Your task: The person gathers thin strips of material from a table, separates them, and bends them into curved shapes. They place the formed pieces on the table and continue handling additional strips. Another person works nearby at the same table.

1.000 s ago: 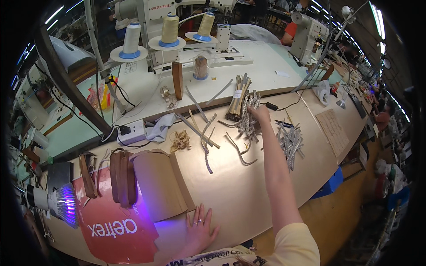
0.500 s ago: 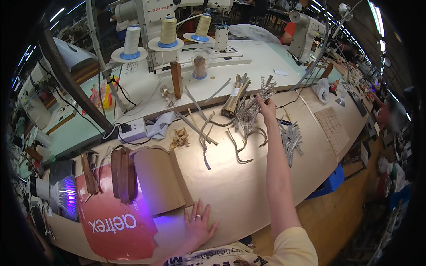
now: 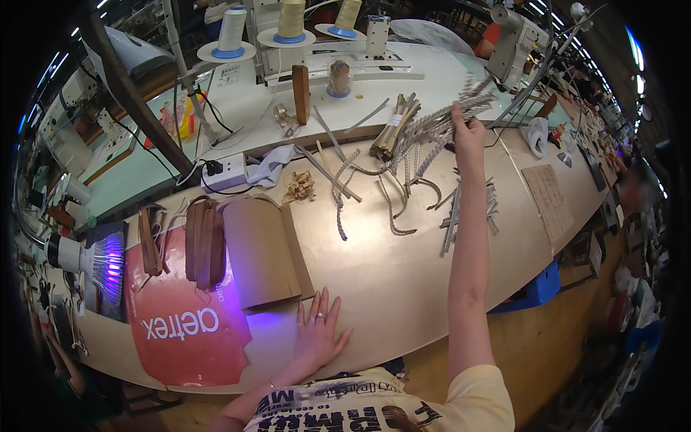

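Head view, the only one we have. Our right hand point(image 3: 468, 137) is raised above the workbench point(image 3: 403, 281) at full arm's reach, fingers closed around a bunch of braided straps point(image 3: 439, 122). The bunch fans out up and to the right past the hand and trails down-left, its lower ends hanging just over the bench. More loose braided straps point(image 3: 389, 201) lie curled on the bench directly under the lifted bunch, and a scatter of grey strips point(image 3: 461, 209) lies just beside our forearm.

Our left hand point(image 3: 317, 335) rests flat on the near edge of the bench, palm down, fingers spread wide, holding nothing; a ring shows on one finger. Its fingertips sit just beside the lower corner of a folded brown card sheet point(image 3: 263, 248). Left of that sheet lie brown leather strips point(image 3: 201, 241) side by side, and a red printed sheet point(image 3: 183, 324) covers the near-left part of the bench, partly lit violet by a lamp point(image 3: 101, 259) at the left.

Farther back: a tied bundle of tan sticks point(image 3: 392, 133) next to the lifted straps, a white power strip point(image 3: 227, 173), a small tangle of tan cord point(image 3: 299, 187), and three thread cones point(image 3: 291, 18) on stands along the back. A woven square panel point(image 3: 551, 198) lies on the right part of the bench.
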The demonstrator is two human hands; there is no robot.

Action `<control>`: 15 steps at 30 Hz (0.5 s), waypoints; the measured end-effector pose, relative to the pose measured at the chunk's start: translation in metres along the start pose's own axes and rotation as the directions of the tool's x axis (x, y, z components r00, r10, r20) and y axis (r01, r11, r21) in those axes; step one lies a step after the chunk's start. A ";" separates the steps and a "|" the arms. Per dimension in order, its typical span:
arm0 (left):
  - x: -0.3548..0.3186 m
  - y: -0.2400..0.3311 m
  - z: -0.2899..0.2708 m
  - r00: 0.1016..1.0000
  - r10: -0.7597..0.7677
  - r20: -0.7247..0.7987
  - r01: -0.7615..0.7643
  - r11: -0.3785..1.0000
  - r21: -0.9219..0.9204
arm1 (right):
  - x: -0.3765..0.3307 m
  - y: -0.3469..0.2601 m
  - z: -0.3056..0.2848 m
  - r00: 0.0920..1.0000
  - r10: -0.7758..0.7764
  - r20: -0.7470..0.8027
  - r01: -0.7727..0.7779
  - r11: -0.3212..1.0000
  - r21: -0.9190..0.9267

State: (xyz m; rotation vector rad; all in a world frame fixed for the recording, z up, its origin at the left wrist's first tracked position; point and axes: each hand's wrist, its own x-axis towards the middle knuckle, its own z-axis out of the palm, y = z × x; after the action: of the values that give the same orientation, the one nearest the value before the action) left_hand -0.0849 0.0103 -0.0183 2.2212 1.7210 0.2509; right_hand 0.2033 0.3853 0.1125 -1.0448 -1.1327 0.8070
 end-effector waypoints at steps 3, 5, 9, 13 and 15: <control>0.000 0.000 -0.001 1.000 0.005 -0.008 -0.005 0.999 -0.031 | -0.016 0.021 0.009 0.930 0.276 0.243 -0.263 0.961 -0.086; 0.000 0.000 -0.001 1.000 0.009 -0.008 -0.009 0.999 -0.038 | -0.028 0.045 0.018 0.847 0.445 0.291 -0.380 0.890 -0.253; 0.001 0.000 -0.001 1.000 0.007 0.015 -0.006 1.000 -0.025 | -0.057 0.090 0.029 0.829 0.518 0.212 -0.161 0.584 -0.795; 0.000 0.000 0.000 1.000 0.001 0.002 -0.001 1.000 -0.027 | -0.075 0.103 0.033 0.995 0.102 -0.014 -0.064 0.501 -0.863; 0.000 0.000 0.000 1.000 0.004 -0.006 -0.004 0.999 -0.037 | -0.075 0.096 0.034 0.996 0.085 -0.032 -0.072 0.519 -0.852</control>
State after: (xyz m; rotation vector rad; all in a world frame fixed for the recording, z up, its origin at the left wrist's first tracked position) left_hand -0.0845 0.0102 -0.0185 2.2000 1.7011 0.2891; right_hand 0.1519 0.3564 0.0013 -1.9334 -1.5535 0.2575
